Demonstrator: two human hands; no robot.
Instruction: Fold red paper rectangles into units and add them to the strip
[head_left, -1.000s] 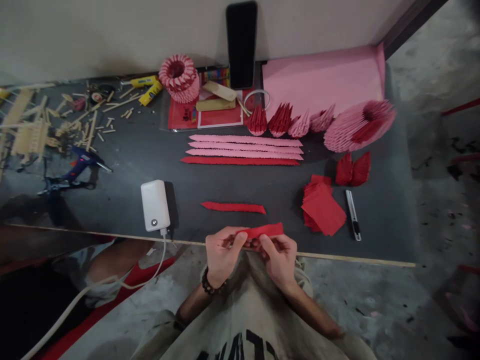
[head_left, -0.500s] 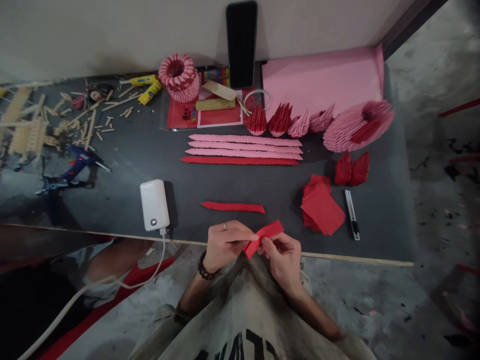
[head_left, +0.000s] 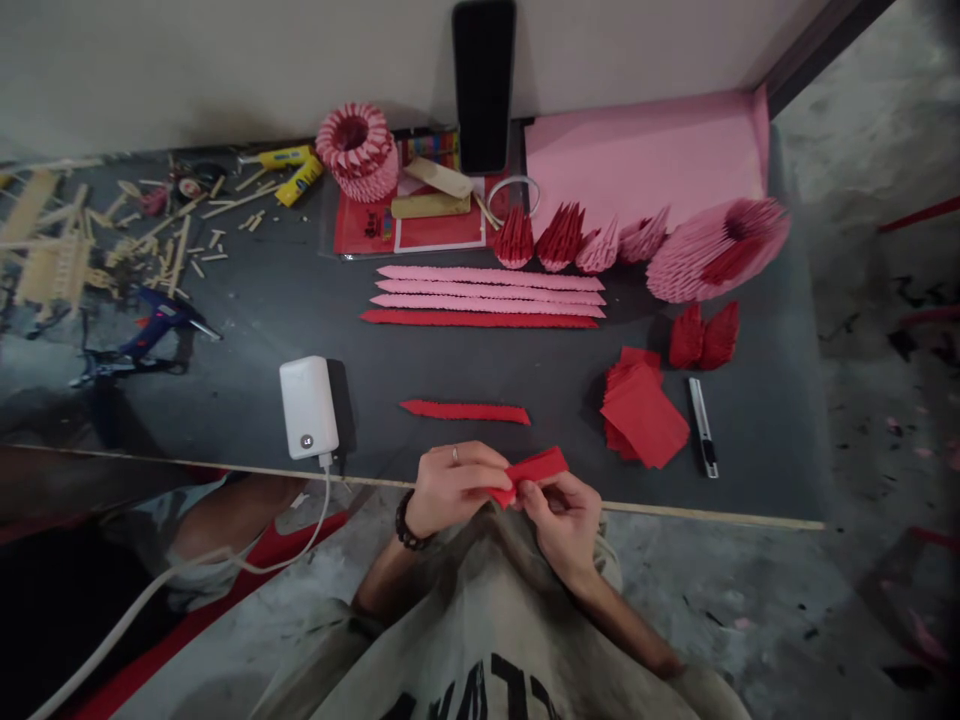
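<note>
A small folded piece of red paper (head_left: 541, 466) is pinched between both hands at the table's front edge. My left hand (head_left: 456, 487) grips its left end, with fingers partly covering it. On the other side, my right hand (head_left: 561, 515) holds it between thumb and fingers. Just beyond the hands lies a short red strip of interlocked folded paper (head_left: 465, 411). To the right is a stack of red paper rectangles (head_left: 646, 415), with a box cutter (head_left: 703, 428) beside it. Longer pink strips (head_left: 491, 290) and one red strip (head_left: 480, 319) lie farther back.
A white power bank (head_left: 309, 408) with a cable stands left. Glue gun (head_left: 161, 325) and wood scraps lie farther left. Along the back are a pink-and-red paper vase (head_left: 357, 152), a phone (head_left: 484, 85), pink sheets (head_left: 645, 150) and a large folded-paper piece (head_left: 716, 255). Another person's leg (head_left: 236, 525) shows lower left.
The red paper has been tilted closer to level between my fingers. My left fingers have slid further over its left end. Things on the table have stayed put.
</note>
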